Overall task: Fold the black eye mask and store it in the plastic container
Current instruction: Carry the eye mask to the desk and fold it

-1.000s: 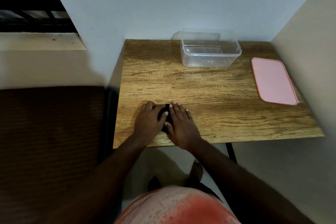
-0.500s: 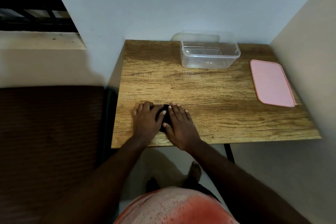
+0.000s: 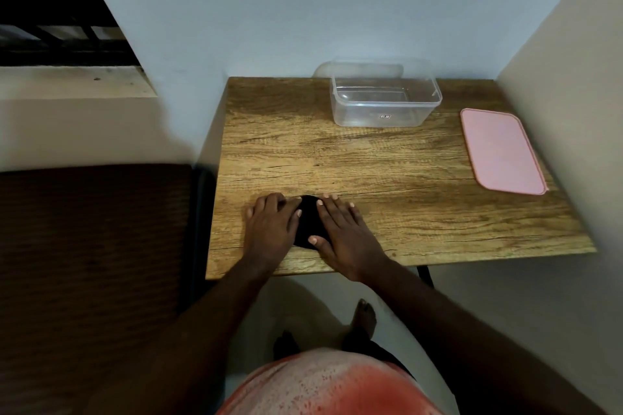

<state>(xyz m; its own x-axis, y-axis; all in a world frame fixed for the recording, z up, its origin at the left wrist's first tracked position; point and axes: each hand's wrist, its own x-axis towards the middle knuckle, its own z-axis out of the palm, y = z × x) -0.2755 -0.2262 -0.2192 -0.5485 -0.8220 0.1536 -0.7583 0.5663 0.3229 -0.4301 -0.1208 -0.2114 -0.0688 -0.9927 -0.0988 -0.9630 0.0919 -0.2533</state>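
In the head view, my left hand (image 3: 269, 226) and right hand (image 3: 344, 232) lie flat, fingers straight, on the black eye mask (image 3: 308, 224) near the desk (image 3: 387, 172) front edge, I think to press its fold. The plastic container (image 3: 377, 113) stands uncovered at the back edge, with the pink lid (image 3: 502, 152) by the right edge.

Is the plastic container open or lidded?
Open. The plastic container shows a bare rim; the pink lid lies flat on the table, apart.

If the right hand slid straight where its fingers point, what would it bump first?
Probably the wall. The right hand, flat on the black eye mask, points away and slightly left, over bare table, seemingly passing left of the plastic container. The angle is hard to judge.
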